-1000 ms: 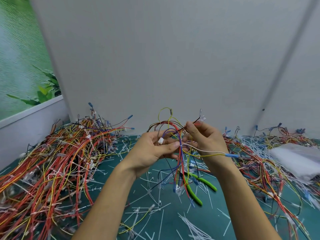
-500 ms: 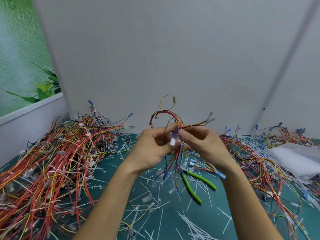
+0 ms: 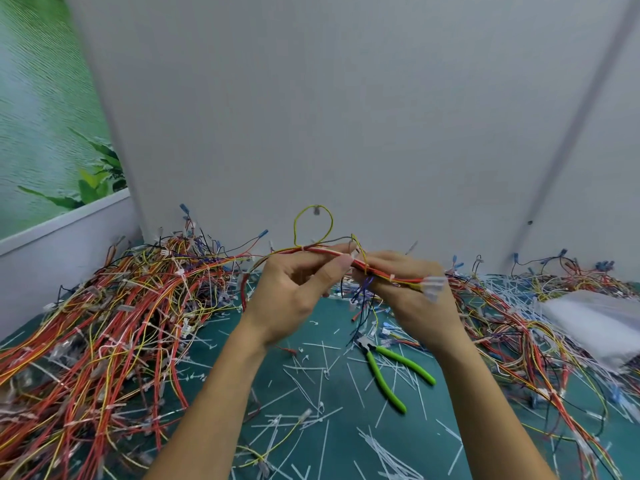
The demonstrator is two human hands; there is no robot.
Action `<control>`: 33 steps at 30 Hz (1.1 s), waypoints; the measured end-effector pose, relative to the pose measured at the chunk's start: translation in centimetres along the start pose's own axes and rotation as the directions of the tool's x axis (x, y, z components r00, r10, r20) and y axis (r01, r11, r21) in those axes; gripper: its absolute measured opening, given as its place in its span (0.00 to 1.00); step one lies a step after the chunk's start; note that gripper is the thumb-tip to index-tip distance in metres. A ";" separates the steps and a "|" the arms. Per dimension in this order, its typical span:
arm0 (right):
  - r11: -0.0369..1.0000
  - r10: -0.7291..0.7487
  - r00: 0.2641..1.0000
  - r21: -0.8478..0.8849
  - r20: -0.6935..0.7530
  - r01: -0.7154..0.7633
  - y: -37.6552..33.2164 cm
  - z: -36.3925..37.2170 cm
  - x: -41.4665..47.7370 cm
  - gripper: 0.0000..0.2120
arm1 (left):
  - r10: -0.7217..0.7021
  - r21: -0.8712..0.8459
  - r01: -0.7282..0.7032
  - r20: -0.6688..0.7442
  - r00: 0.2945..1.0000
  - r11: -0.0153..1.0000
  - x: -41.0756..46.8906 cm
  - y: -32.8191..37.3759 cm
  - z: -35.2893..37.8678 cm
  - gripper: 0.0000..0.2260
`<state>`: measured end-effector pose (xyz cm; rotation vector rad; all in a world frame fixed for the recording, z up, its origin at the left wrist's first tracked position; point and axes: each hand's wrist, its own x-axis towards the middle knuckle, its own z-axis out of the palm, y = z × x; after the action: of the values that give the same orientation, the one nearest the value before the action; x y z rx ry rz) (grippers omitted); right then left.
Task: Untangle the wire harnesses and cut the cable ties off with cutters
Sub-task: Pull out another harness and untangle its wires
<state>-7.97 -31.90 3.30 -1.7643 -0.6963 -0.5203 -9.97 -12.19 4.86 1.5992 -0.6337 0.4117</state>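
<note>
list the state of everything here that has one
wire harness, held above the mat by both hands, ties uncut
left hand, pinching the harness
right hand, gripping the harness
cutters, lying on the mat, handles apart
harness pile, tangled
cut ties, scattered on the mat

Bright, even, diffuse light; source out of view. Shadows on mat (image 3: 433,445) faint, soft. Wide-angle: wall seam (image 3: 572,133) leans inward. Left hand (image 3: 294,292), right hand (image 3: 412,296) and wire harness (image 3: 322,250) slightly motion-blurred; wire pile (image 3: 86,341) at left edge soft.
</note>
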 end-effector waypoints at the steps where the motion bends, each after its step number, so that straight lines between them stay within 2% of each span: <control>1: 1.000 -0.015 1.000 -0.003 0.005 0.015 0.1 0.1 -0.1 0.13 | 0.028 -0.004 -0.028 -0.025 0.999 1.000 0.0 -0.1 0.3 0.13; 4: 0.992 -0.124 0.992 -0.020 0.024 0.125 0.4 0.0 -0.3 0.14 | 0.038 -0.081 -0.043 -0.053 0.998 0.996 0.2 -0.4 0.8 0.06; 6: 0.981 -0.193 0.981 -0.026 0.031 0.194 0.3 -0.1 -0.4 0.12 | -0.006 -0.146 -0.003 -0.058 0.998 0.989 0.1 -0.6 1.1 0.08; 9: 0.971 -0.219 0.976 -0.090 0.019 0.220 0.1 -0.1 -0.3 0.13 | -0.031 -0.170 0.019 -0.064 0.997 0.985 -0.1 -0.7 1.5 0.08; 12: 0.963 -0.208 0.978 -0.172 0.019 0.208 0.0 0.0 -0.3 0.13 | -0.006 -0.118 0.000 -0.051 0.999 0.993 -0.1 -0.9 1.4 0.08; 16: 0.951 -0.251 0.968 -0.185 0.002 0.247 -0.1 0.2 -0.3 0.13 | 0.049 -0.074 -0.049 0.007 0.999 0.996 -0.2 -1.0 1.0 0.05; 21: 0.934 -0.216 0.976 -0.299 -0.040 0.194 -0.1 0.6 -0.3 0.24 | 0.042 0.000 -0.042 0.056 0.998 0.999 0.0 -1.2 0.6 0.05; 25: 0.913 -0.238 0.971 -0.341 0.000 0.224 0.1 1.1 -0.3 0.27 | 0.031 0.080 -0.036 0.065 0.997 0.996 0.2 -1.5 0.4 0.05; 28: 0.903 -0.280 0.960 -0.337 0.004 0.265 0.7 1.4 -0.1 0.23 | 0.078 0.159 -0.089 0.074 0.994 0.983 0.2 -1.3 0.1 0.07; 33: 0.897 -0.367 0.925 -0.303 -0.101 0.323 1.6 1.2 -0.2 0.17 | 0.116 0.234 -0.096 -0.074 0.990 0.968 0.1 -0.6 0.1 0.05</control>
<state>-7.05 -31.17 1.74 -1.8429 -0.8646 -1.0349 -9.57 -12.29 4.46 1.7601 -0.6237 0.6508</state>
